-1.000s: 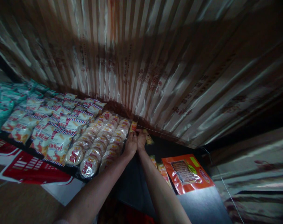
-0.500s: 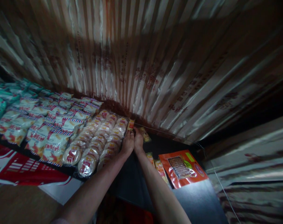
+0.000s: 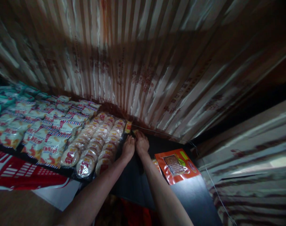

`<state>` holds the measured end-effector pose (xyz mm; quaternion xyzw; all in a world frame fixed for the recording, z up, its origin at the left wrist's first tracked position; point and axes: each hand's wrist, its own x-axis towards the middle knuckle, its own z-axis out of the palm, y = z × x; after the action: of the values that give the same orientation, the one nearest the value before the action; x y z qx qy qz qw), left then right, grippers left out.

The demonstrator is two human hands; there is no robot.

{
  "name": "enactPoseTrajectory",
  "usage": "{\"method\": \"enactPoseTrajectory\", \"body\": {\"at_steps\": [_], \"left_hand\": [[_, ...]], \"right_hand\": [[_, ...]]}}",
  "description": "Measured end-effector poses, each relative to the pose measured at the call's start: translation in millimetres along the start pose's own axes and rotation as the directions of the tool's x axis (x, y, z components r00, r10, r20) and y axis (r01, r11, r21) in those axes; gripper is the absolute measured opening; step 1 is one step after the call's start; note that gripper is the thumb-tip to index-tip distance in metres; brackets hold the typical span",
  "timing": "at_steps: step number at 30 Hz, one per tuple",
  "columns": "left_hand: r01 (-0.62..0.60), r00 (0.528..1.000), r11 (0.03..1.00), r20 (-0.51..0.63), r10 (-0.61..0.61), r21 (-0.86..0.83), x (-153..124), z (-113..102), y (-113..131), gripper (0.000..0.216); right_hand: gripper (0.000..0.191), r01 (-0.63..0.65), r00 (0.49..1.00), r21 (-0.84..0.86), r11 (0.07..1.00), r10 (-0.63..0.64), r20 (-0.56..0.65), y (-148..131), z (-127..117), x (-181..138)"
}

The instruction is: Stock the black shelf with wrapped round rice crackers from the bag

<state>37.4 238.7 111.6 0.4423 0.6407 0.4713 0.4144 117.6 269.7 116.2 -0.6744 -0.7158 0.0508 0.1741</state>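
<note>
My left hand (image 3: 128, 148) is closed, its fingers curled together just in front of a small yellow snack packet (image 3: 128, 126). What those fingers hold, if anything, is hidden. Close beside it on the right, my right hand (image 3: 141, 143) bends its fingers over another small snack packet (image 3: 134, 132), of which only a sliver shows. Left of my hands lie rows of round, pale wafers in clear wrappers (image 3: 95, 147). An orange snack bag (image 3: 177, 166) lies flat to the right, and small packets (image 3: 156, 164) show partly behind my right forearm.
White snack bags (image 3: 54, 146) and green bags (image 3: 2, 99) fill the left part of the black tabletop (image 3: 133, 185). A red basket (image 3: 27, 172) stands below its front edge. Plastic-covered, corrugated-looking sheeting (image 3: 143, 62) rises behind, with a thin wire (image 3: 154, 129) along its foot.
My right hand has moved onto the small packet that lay to its right. My left hand has drawn back slightly from the upright yellow packet, which stays by the wafers. The view has shifted slightly.
</note>
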Motion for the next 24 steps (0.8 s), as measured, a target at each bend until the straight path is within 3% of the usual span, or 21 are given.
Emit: {"method": "enactPoseTrajectory", "body": {"at_steps": [9,17,24], "left_hand": [[-0.027,0.999,0.997,-0.026,0.029,0.066,-39.0,-3.6,-7.6,0.041],[-0.118,0.987,0.974,-0.08,0.136,0.194,-88.9,-18.0,-22.5,0.037],[-0.135,0.974,0.976,-0.156,0.163,0.173,-126.2,-22.0,-39.4,0.035]], "right_hand": [[0.038,0.065,0.995,-0.063,0.996,-0.06,0.084,-16.9,-4.2,-50.6],[0.036,0.164,0.986,-0.037,0.986,-0.163,0.031,-20.0,-8.3,-105.0],[0.034,0.217,0.976,0.056,0.975,-0.217,-0.011,-18.1,-3.2,-143.3]]}}
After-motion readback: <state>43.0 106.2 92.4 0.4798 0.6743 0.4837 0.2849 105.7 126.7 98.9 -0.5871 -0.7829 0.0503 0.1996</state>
